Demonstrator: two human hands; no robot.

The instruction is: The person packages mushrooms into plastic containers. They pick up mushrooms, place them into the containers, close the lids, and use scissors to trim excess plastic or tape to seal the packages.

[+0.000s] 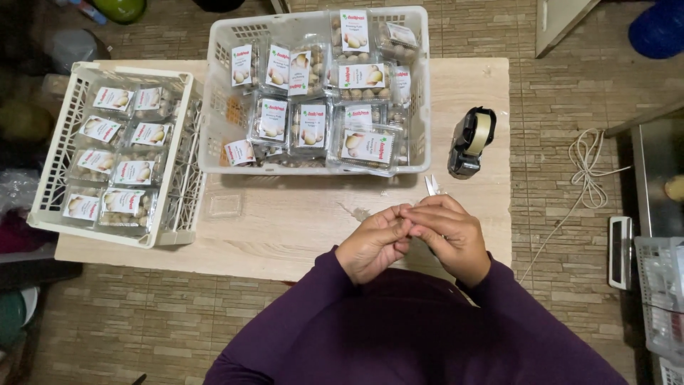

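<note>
Scissors beside hands, near table edge

Left hand and right hand meet, fingers curled, fingertips touching.

Both hands meet fingertip to fingertip beside scissors on the table.

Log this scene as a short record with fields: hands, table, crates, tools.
hands: left hand and right hand pressed together at the near table edge, fingers working something too small to tell
table: pale wooden table
crates: two white plastic crates of clear labelled food packs
tools: black tape dispenser; metal scissor tips behind the hands
</note>
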